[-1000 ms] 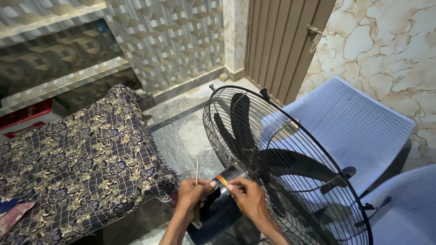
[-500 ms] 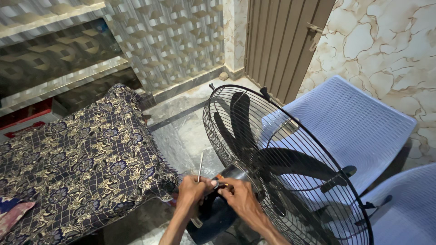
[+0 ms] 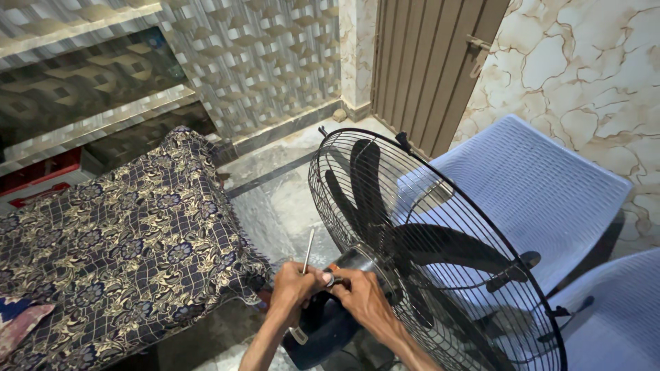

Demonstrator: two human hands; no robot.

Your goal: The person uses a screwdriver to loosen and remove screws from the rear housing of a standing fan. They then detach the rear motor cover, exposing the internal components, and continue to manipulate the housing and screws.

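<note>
Both fists clenched behind black wire-caged fan (image 3: 440,261): left hand (image 3: 292,288) grasping upright thin metal rod (image 3: 307,253), right hand (image 3: 361,295) pinching small orange-tipped part (image 3: 330,278) just beside it

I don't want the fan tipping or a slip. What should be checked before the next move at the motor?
1. Left hand gripping the thin metal tool: ok.
2. Right hand at the motor housing behind the grille: ok.
3. Fingers outside the grille: ok.
4. Blades stopped: ok, no blur.
5. Small part between the fingertips secure: cannot tell.
6. Fan base steady: cannot tell, hidden.
</note>
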